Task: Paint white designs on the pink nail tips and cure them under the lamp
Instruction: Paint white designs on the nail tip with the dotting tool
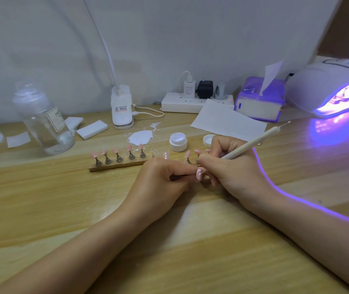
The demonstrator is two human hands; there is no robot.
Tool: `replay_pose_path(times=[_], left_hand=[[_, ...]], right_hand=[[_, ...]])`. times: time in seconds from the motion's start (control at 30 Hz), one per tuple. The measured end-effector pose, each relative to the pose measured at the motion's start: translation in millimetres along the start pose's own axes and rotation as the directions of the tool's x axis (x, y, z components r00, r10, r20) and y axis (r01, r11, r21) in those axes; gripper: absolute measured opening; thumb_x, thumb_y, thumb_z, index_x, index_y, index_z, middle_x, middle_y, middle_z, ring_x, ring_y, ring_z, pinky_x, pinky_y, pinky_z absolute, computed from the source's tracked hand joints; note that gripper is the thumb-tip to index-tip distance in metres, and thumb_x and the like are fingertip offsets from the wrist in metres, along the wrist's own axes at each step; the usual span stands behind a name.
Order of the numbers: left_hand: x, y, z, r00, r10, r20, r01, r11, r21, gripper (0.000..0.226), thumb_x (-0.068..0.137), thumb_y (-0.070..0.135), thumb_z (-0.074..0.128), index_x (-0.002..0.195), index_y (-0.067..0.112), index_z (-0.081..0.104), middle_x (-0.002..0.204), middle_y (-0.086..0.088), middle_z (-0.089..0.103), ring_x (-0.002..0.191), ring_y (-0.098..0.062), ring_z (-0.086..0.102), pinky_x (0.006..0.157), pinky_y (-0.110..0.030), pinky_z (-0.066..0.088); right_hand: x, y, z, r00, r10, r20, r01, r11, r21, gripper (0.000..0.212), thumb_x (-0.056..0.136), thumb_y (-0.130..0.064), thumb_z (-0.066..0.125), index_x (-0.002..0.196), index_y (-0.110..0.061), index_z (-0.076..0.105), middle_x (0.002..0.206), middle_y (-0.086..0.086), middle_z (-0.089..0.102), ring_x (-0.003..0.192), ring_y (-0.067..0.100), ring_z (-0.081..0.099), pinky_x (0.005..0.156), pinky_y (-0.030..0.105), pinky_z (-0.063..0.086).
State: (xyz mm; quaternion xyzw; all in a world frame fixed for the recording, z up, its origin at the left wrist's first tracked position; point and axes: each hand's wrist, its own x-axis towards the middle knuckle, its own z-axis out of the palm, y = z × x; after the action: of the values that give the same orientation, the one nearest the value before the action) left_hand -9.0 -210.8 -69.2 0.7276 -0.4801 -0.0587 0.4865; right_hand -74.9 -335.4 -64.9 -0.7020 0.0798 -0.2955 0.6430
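From my head view, my left hand [165,179] pinched a small pink nail tip with white dots [199,174] in front of the open white round paint jar [178,141], while my right hand [231,164] gripped a slim cream dotting pen [254,143] with its tip at that nail. Left of the jar, five more pink tips stood on a wooden holder strip [118,165]; far right of it, the white curing lamp [334,90] glowed violet.

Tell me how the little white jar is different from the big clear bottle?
The white jar is short and solid white; the clear bottle is tall and see-through. The jar stands open, its lid beside it; the bottle is capped. The jar is near the hands, the bottle far left. Both stand upright on the table.
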Motion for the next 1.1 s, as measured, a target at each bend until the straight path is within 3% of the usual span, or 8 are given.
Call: replay_pose_path(times=[0.13,0.27,0.47,0.63,0.77,0.93,1.03,1.1], left_hand=[[0.0,-0.5,-0.7,1.000,-0.015,0.013,0.014,1.000,0.007,0.021,0.082,0.005,0.066,0.086,0.023,0.076,0.068,0.014,0.070,0.061,0.010,0.045,0.065,-0.010,0.044],[-0.2,0.5,-0.5,1.000,-0.029,0.001,0.029,1.000,-0.002,0.023,0.081,0.001,0.066,0.088,0.021,0.076,0.069,0.019,0.068,0.064,0.016,0.047,0.064,-0.010,0.043],[-0.4,1.9,-1.0,1.000,-0.014,0.022,0.014,1.000,0.007,0.021,0.082,0.004,0.065,0.086,0.022,0.076,0.071,0.024,0.069,0.067,0.022,0.044,0.069,-0.005,0.041],[-0.7,2.0,-0.4,1.000,-0.031,0.003,0.031,0.999,-0.010,0.019,0.082,0.007,0.066,0.087,0.022,0.075,0.070,0.006,0.072,0.058,0.008,0.044,0.066,-0.008,0.042],[-0.6,2.2,-1.4,0.999,-0.028,0.030,0.028,1.000,0.012,0.023,0.082,0.001,0.065,0.087,0.020,0.076,0.065,0.012,0.068,0.063,0.013,0.043,0.069,-0.007,0.041],[-0.6,0.9,-0.8,0.999,-0.034,0.013,0.034,0.999,-0.001,0.021,0.082,0.005,0.066,0.088,0.023,0.076,0.069,0.004,0.071,0.061,0.006,0.044,0.063,-0.019,0.045],[-0.4,1.3,-0.9,0.999,-0.026,0.029,0.026,1.000,0.003,0.020,0.083,0.006,0.065,0.085,0.022,0.076,0.068,-0.002,0.069,0.062,0.005,0.042,0.069,-0.008,0.040],[-0.5,1.9,-1.0,0.999,-0.027,0.031,0.026,1.000,0.006,0.019,0.083,0.006,0.065,0.084,0.021,0.076,0.064,0.008,0.068,0.063,0.010,0.042,0.071,-0.005,0.038]], right_hand=[[0.6,0.4,-0.6,1.000,-0.001,0.020,0.002,1.000,-0.024,0.039,0.075,0.005,0.060,0.047,-0.009,0.036,0.030,-0.001,0.043,0.037,0.010,0.049,0.075,0.032,0.050],[-0.5,-1.2,0.5,1.000,0.007,0.012,-0.007,1.000,-0.006,0.038,0.074,0.007,0.058,0.048,-0.008,0.035,0.029,-0.001,0.041,0.031,0.003,0.044,0.077,0.036,0.046],[-0.2,-1.1,0.0,1.000,-0.003,0.014,0.003,1.000,-0.031,0.039,0.075,0.005,0.060,0.047,-0.008,0.036,0.029,-0.002,0.042,0.037,0.007,0.049,0.077,0.037,0.046],[0.3,-0.4,-0.8,1.000,-0.012,-0.002,0.012,1.000,-0.019,0.038,0.074,0.008,0.056,0.047,-0.008,0.035,0.029,-0.004,0.042,0.038,0.009,0.050,0.067,0.024,0.053],[0.1,-1.7,-0.1,1.000,-0.005,0.014,0.005,0.999,-0.032,0.040,0.076,0.006,0.059,0.047,-0.009,0.036,0.030,-0.005,0.045,0.050,0.022,0.053,0.076,0.039,0.044],[0.0,-2.1,0.1,1.000,0.009,-0.002,-0.009,1.000,-0.005,0.038,0.074,0.004,0.059,0.047,-0.010,0.036,0.030,0.000,0.043,0.052,0.019,0.059,0.073,0.037,0.044],[-0.6,-2.8,0.9,1.000,0.003,0.013,-0.002,0.999,-0.042,0.040,0.075,0.005,0.060,0.046,-0.009,0.037,0.030,-0.005,0.045,0.039,0.010,0.048,0.078,0.042,0.045],[-1.3,-3.5,1.2,1.000,0.002,0.023,-0.001,0.999,-0.051,0.039,0.074,0.002,0.062,0.046,-0.009,0.038,0.031,-0.006,0.046,0.038,0.010,0.046,0.078,0.045,0.043]])
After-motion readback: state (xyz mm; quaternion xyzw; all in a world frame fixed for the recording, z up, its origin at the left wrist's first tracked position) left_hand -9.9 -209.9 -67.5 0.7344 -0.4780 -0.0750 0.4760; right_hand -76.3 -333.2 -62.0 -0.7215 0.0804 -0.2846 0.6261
